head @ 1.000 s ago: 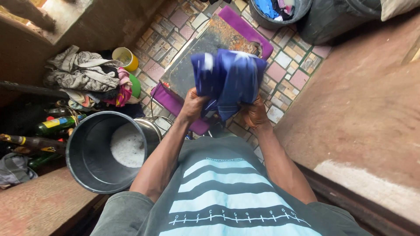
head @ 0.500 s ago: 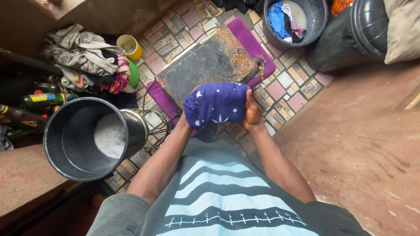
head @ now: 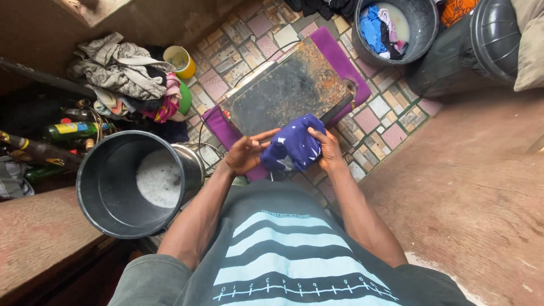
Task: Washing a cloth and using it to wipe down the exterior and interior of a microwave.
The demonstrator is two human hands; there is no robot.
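1. We hold a bunched blue cloth with white stars [head: 294,148] in front of our chest, above the tiled floor [head: 377,107].
2. Our right hand [head: 328,152] is curled around the right side of the cloth, fingers pressing into the fabric, so it grips it firmly.
3. Our left hand [head: 247,153] is half open: the fingers are spread and stretched toward the cloth, with the fingertips touching its left edge, not wrapped around it.
4. Just beyond the cloth lies a dark, rusty flat board [head: 289,90] resting on a purple mat [head: 340,54] on the floor.
5. To our left stands a large grey metal bucket [head: 133,184] with foamy water at the bottom.
6. Further left, a heap of clothes [head: 122,73] lies beside a yellow cup [head: 180,61], with some bottles [head: 71,130] near it.
7. At the top right, a dark basin [head: 394,25] holds soaked clothes in water, next to a big black barrel [head: 476,48].
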